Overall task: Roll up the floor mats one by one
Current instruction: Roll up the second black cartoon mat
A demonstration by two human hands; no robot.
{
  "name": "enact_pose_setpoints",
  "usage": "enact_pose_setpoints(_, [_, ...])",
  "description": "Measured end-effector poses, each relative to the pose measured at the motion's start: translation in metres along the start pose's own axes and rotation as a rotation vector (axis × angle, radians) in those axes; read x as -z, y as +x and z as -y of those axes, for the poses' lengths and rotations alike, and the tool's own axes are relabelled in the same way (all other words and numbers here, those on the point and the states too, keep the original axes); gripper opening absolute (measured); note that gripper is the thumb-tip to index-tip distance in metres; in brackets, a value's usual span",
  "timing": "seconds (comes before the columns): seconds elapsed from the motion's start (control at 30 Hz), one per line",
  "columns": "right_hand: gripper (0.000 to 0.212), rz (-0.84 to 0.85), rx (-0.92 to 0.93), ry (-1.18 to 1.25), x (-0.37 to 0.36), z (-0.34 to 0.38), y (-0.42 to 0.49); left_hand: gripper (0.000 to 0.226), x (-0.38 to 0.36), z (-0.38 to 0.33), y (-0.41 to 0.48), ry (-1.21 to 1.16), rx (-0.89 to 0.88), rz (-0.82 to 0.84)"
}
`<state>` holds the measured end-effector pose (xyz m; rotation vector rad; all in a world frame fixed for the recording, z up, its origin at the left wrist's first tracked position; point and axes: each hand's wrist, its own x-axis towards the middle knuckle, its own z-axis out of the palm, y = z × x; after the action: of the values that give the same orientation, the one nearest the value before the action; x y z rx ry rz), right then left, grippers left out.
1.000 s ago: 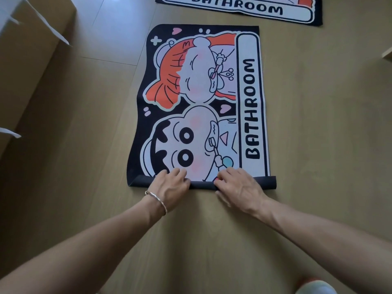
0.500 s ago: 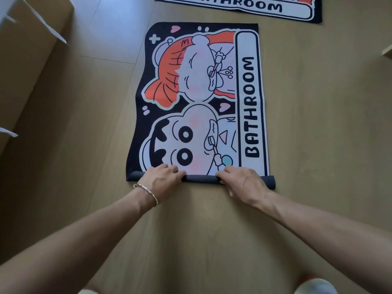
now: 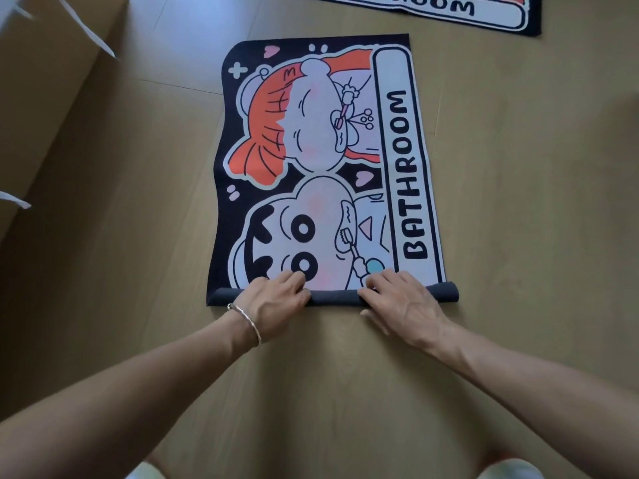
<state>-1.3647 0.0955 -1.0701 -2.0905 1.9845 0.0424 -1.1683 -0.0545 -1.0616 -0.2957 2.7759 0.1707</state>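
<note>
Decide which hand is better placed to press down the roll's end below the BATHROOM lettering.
Right, probably: the right hand rests on the rolled edge nearest that end; the left hand sits toward the opposite end.

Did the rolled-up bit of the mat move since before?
Yes. The rolled edge has crept forward, away from the person, closer to the letter B of BATHROOM on the flat mat.
</note>
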Motion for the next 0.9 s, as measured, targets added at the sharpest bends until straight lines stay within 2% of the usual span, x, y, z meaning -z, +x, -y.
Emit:
enact_pose_setpoints(0.17, [0.009,0.028,-0.075,0.103,0.002,-0.004,0.008,0.024,0.001,-0.004,0.007,0.043,0.005,0.019])
enact_pose_setpoints(0.23, [0.018,0.062,-0.129,0.141,0.004,-0.006,0.013,0.014,0.006,-0.003,0.012,-0.002,0.088,0.02])
enact_pose_setpoints(0.3, [0.018,0.039,-0.157,0.164,0.007,-0.007,0.017,0.026,0.007,-0.002,0.017,-0.026,0.165,0.014])
enact_pose_setpoints(0.37, [0.012,0.052,-0.166,0.158,0.008,-0.006,0.02,0.027,0.009,-0.004,0.018,-0.069,0.205,-0.008])
enact_pose_setpoints(0.5, [0.043,0.078,-0.109,0.063,0.009,-0.005,0.017,0.021,0.007,-0.003,0.014,-0.056,0.204,0.011])
enact_pose_setpoints(0.67, [0.029,-0.007,-0.072,-0.004,0.0,-0.013,0.01,0.021,0.005,0.007,0.018,-0.033,0.229,0.017])
enact_pose_setpoints(0.9, [0.06,0.032,-0.182,0.005,0.0,-0.013,0.016,0.031,-0.004,0.009,0.007,-0.035,0.208,-0.033])
